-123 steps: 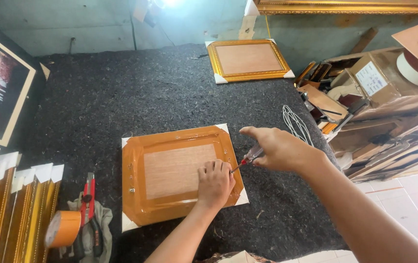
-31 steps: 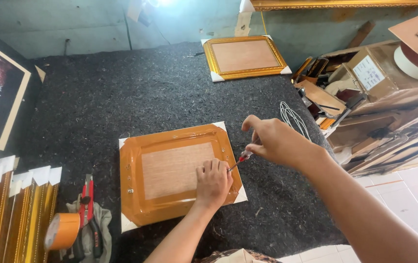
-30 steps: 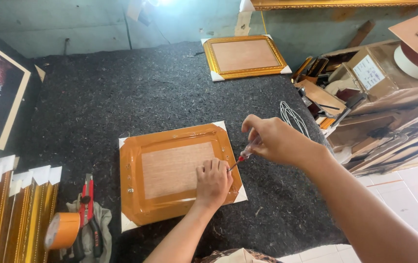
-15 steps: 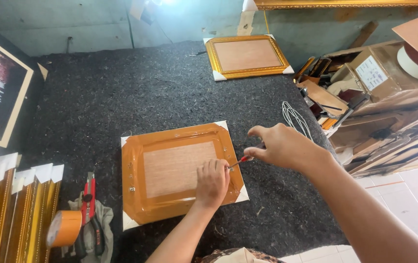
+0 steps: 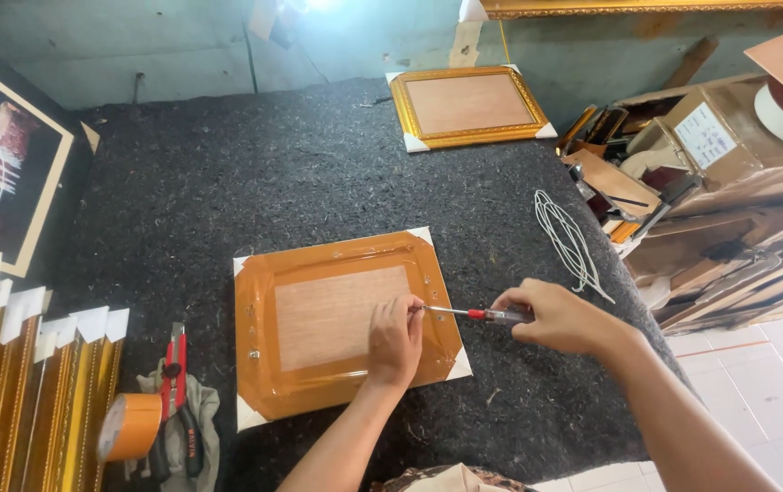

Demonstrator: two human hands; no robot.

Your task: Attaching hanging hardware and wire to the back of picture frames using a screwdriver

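Two bare hands work on a picture frame (image 5: pixel 346 319) that lies back side up on a dark grey felt table (image 5: pixel 227 182). The frame is wrapped in shiny orange tape, with white paper on its corners. It sits near the front edge of the table, right in front of the person.

The left hand (image 5: pixel 395 340) rests flat on the right part of the frame's back. Its fingers are loosely curled and it grips nothing. Its fingertips are right by the tip of the tool.

The right hand (image 5: pixel 560 316) is closed around a small screwdriver (image 5: pixel 473 313) with a red and clear handle. The tool lies almost flat. Its thin metal tip touches the right side of the frame, just beside the left fingertips.

At the far end of the table lies a second frame (image 5: pixel 466 105), gold, also back side up. A bundle of white cord (image 5: pixel 569 239) lies near the table's right edge. At the front left are a roll of orange tape (image 5: pixel 129 426) and red pliers (image 5: pixel 175 392) on a rag. Gold frame pieces (image 5: pixel 27 383) stand at the left
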